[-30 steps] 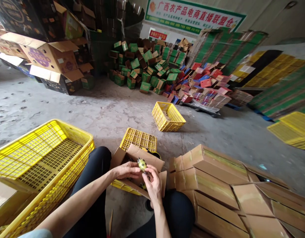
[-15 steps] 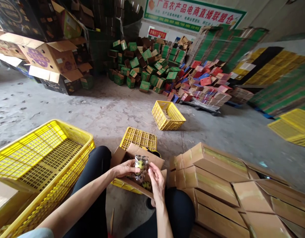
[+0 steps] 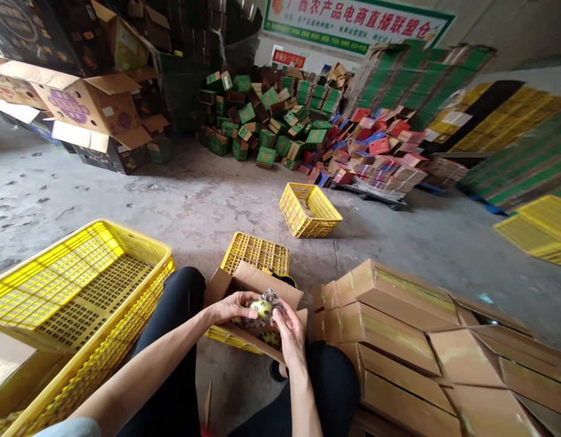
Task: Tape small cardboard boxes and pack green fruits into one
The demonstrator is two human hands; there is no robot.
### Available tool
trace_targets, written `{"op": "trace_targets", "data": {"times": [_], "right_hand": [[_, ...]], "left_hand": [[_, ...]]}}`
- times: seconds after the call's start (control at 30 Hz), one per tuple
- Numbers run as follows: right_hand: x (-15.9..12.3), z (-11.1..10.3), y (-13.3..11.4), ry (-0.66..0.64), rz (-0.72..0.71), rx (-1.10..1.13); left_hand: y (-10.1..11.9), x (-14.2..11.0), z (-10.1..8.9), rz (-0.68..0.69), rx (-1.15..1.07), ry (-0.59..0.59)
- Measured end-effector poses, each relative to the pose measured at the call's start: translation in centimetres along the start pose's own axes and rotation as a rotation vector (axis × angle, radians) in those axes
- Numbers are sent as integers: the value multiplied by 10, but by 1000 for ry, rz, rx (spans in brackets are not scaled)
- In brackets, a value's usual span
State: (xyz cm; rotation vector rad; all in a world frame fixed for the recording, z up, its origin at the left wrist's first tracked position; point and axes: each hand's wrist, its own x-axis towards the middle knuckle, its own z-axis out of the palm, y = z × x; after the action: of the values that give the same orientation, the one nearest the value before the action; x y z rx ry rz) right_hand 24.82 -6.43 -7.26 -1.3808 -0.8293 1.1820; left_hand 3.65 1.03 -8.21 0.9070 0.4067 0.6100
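Note:
A small yellow-green fruit (image 3: 263,307) in a clear dotted wrapper is held over an open cardboard box (image 3: 253,280) between my knees. My left hand (image 3: 232,306) pinches it from the left. My right hand (image 3: 288,331) grips the wrapper from the right, fingers closed round it. More wrapped fruit lies in the box below, partly hidden by my hands. The box rests on an upturned yellow crate (image 3: 255,252).
A large yellow crate (image 3: 75,291) stands at my left knee. Folded cardboard boxes (image 3: 399,340) are stacked at my right. A small yellow crate (image 3: 310,210) sits on the concrete floor ahead. Piles of green and red boxes (image 3: 308,127) line the back.
The wrapper, held up flat half a second ago, is now gathered round the fruit. Both hands have dropped slightly toward the box.

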Motion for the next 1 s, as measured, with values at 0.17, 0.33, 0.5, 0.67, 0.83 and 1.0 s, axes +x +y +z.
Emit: {"op": "trace_targets", "data": {"times": [0.17,0.33,0.5,0.67,0.83,1.0], "right_hand": [[2,0,1,117,-13,29],[-5,3,-9,81,-56,-1],[-9,2,-14,-50,-12,-40],[-10,6,-16,-90,33,49],[-4,6,-10,37,68,89],[2,2,-2,174,95,143]], "left_hand": [[-6,4,-6,29,-129,149],[-1,3,-5,-6,-137,216],[3,1,-3,-45,-95,269],[0,2,-7,-49,-54,330],[-1,3,-7,-102,-68,257],[4,-2,-4,-55,-88,144]]}}
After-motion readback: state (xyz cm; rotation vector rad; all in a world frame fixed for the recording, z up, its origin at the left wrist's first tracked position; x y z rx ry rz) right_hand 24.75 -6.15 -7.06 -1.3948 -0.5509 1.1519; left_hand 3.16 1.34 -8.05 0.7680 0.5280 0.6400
